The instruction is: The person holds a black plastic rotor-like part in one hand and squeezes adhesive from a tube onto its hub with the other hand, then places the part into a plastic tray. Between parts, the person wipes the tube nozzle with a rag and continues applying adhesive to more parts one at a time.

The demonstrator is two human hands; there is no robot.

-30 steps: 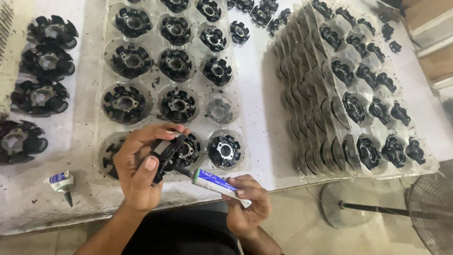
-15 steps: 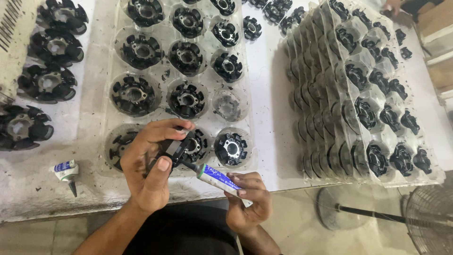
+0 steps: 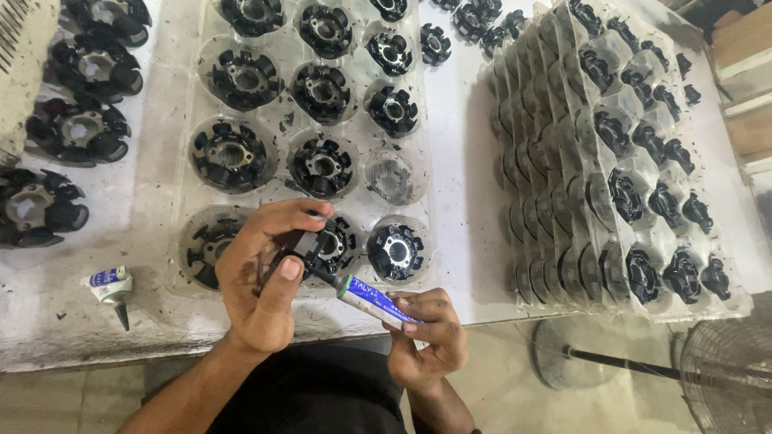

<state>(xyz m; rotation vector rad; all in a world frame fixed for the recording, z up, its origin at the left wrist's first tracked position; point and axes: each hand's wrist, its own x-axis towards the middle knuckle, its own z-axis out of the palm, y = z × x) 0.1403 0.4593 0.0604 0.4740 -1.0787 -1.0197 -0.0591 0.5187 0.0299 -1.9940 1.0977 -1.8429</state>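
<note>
Leftmost, four loose black rotors [image 3: 80, 133] lay on the white table [image 3: 458, 161], some cut by the frame edge. One small glue tube [image 3: 110, 286] lay near the table's front edge, nozzle toward the person.

Next, the clear tray [image 3: 193, 104]: ten of its visible pockets held rotors, one pocket [image 3: 390, 175] held none.

Left hand [image 3: 261, 293] was raised over the tray's front row. Fingers [image 3: 285, 217] and thumb were clamped on one small black part [image 3: 299, 243]; thumb pressed its near side, fingers curled over the top. Much of the part was hidden by the grip.

Right hand [image 3: 425, 337] was held off the table's front edge, just right of the left hand. Its fingers were closed round one blue-and-white tube [image 3: 376, 299], tilted up-left. The dark nozzle [image 3: 323, 278] touched the underside of the held part, just beside the left thumb.

Farther right, one stack of trays [image 3: 611, 161] stood filled with black parts; layers too many to count.

Two fans [image 3: 728, 378] stood on the floor, bottom right.
</note>
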